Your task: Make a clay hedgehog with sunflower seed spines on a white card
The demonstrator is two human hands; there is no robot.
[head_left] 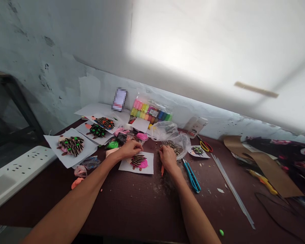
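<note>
2 bare forearms reach up from the bottom of the frame across a dark maroon bench (132,213), the left forearm (73,203) and the right forearm (195,213) converging at centre. The left hand (129,150) lies over the top edge of a white card (148,170), its fingers (136,145) curled down, though whether they press or grip I cannot tell. On that card sits a mound of pink clay (142,164) set with rows of striped sunflower seeds (138,160). The clay should be soft and light, easily dented, and the seeds loosely bedded, so the card's bare edges look the safest place to take hold.

The right hand (167,159) hangs just to the right, its fingers narrowly closed on a thin orange stick (162,170) that pokes out below them. Beside it lies a crinkled plastic bag (176,144) of more seeds. Blue-handled cutters (191,176) rest nearby, and 3 similar seed-covered cards (70,145) lie to the left.
</note>
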